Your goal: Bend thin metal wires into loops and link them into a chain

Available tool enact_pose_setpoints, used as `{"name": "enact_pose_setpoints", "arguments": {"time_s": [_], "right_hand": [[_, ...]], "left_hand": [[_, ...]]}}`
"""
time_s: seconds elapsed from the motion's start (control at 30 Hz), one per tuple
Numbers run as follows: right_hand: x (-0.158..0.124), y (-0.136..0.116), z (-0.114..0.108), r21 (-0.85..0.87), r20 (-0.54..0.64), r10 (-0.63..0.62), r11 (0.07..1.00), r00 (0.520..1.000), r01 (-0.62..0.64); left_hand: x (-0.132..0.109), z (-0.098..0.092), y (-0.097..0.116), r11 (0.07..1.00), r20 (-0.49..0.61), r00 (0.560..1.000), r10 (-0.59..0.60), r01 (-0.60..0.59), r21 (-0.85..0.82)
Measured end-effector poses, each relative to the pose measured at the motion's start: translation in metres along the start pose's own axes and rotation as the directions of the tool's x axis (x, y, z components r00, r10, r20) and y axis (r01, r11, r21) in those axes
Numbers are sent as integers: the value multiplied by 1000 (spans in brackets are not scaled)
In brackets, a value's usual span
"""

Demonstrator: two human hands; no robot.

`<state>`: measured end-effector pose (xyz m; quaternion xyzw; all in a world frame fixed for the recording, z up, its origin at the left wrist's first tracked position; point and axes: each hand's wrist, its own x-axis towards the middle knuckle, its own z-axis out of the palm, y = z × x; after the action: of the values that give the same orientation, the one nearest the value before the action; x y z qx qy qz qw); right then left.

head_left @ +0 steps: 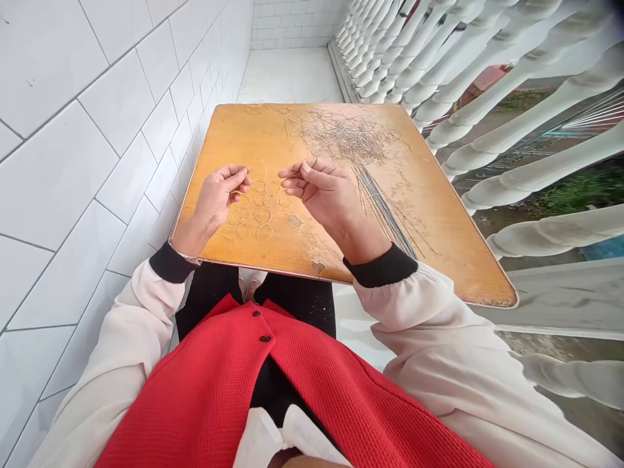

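Over the left part of the wooden table, my left hand (217, 195) is closed, thumb and forefinger pinched together. My right hand (325, 192) faces it a short way off, also in a pinch, its other fingers loosely curled. A thin wire (266, 170) arcs faintly in the gap between them and seems to run to both sets of fingertips; its ends are too fine to make out. Beneath and between the hands lie several curled wire pieces (264, 217), bent into rings and S-like curves. A bundle of straight dark wires (385, 211) lies just right of my right hand.
A tangled heap of wire (348, 135) covers the back right of the wooden table (453, 260), whose surface has worn patches. White tiled wall (131, 97) rises close on the left. A white balustrade (531, 156) runs along the right side.
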<state>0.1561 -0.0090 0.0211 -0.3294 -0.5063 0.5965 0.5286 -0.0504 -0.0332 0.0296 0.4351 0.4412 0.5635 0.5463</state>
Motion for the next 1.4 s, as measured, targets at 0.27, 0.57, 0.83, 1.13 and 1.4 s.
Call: {"name": "enact_pose_setpoints", "arguments": {"time_s": [0.27, 0.57, 0.83, 1.13, 1.4], "right_hand": [[-22, 13, 2, -5, -55, 54, 999, 997, -55], [-39, 17, -5, -94, -66, 108, 989, 992, -114], [-47, 19, -4, -135, -45, 64, 988, 997, -70], [-48, 6, 8, -256, 68, 24, 967, 997, -6], [-59, 7, -7, -243, -176, -271, 943, 946, 225]], "left_hand": [[-30, -2, -9, 999, 34, 998, -44, 44, 16], [-30, -18, -8, 950, 186, 982, 40, -95, 299], [-35, -16, 1, 839, 311, 949, -51, -128, 529], [-42, 0, 14, 623, 454, 886, -95, -303, 721], [-54, -14, -4, 385, 488, 799, 350, -598, 703]]}}
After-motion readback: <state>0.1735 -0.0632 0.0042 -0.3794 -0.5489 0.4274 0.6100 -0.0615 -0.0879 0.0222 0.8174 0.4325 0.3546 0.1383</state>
